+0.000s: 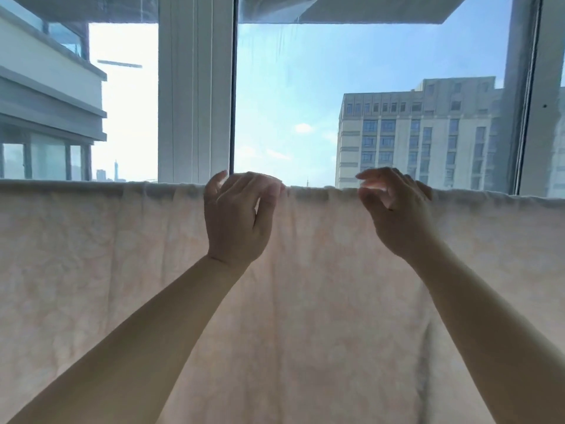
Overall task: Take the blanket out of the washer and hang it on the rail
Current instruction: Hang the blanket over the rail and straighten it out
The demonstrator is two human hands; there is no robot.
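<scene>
A pale pinkish blanket point(122, 270) hangs spread across the whole width of the view, draped over a horizontal rail that its top fold hides. Both my arms reach up to that top edge. My left hand point(238, 215) is at the fold near the middle, fingers loosely curled and holding nothing. My right hand point(394, 209) hovers at the fold further right, fingers relaxed and slightly bent, also holding nothing. The washer is out of view.
Behind the blanket is a large window with a white frame post point(195, 96) and a second frame point(532, 96) at the right. Outside are sky and apartment buildings point(422, 133). An overhang point(367, 10) runs along the top.
</scene>
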